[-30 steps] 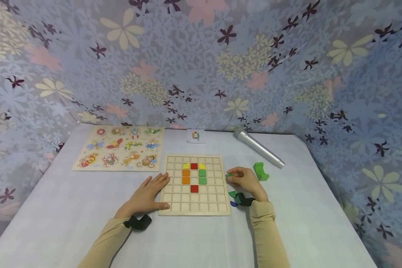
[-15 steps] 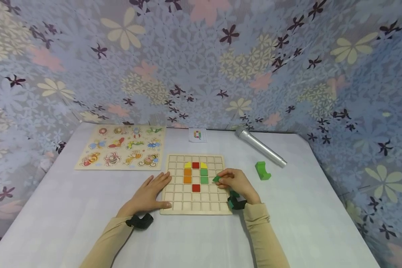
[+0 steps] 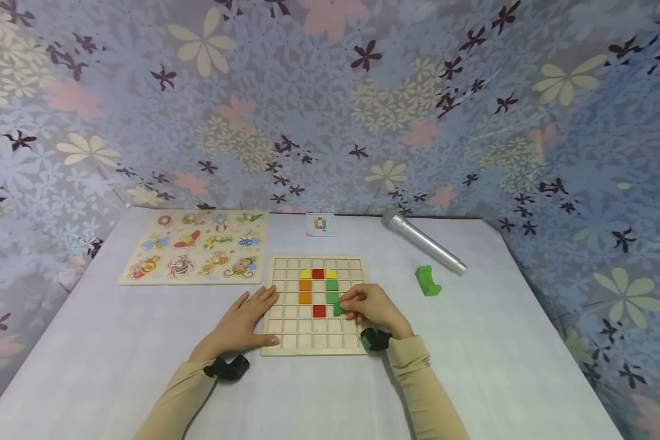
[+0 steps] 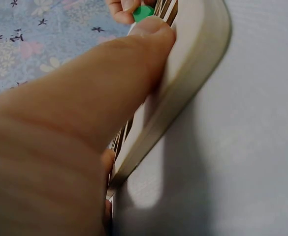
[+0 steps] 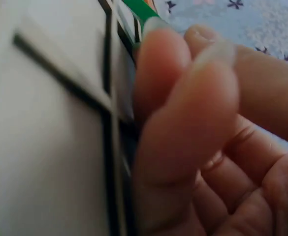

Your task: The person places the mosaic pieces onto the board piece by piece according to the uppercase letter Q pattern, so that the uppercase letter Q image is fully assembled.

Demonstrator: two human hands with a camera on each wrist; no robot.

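A wooden grid board [image 3: 319, 342] lies on the table with red, orange, yellow and green pieces forming a ring in its cells. My left hand [image 3: 241, 322] rests spread on the board's left edge; the left wrist view shows its thumb [image 4: 129, 59] on the rim. My right hand [image 3: 371, 304] pinches a small green piece [image 3: 337, 309] between thumb and fingers. That piece is over the cell right of the lower red square [image 3: 319, 311], below the green squares [image 3: 332, 291]. In the right wrist view the fingertips partly hide the green piece [image 5: 140, 10].
A small pattern card [image 3: 320, 225] lies behind the board. At the back left is an insect picture puzzle [image 3: 198, 282]. To the right are a silver microphone [image 3: 426, 242] and a green curved block [image 3: 428, 281]. A floral cloth hangs behind the table.
My right hand has carried the green piece leftward from beside the board to the ring's lower right. Loose green and blue pieces at the board's right are now hidden. The left hand stays put.
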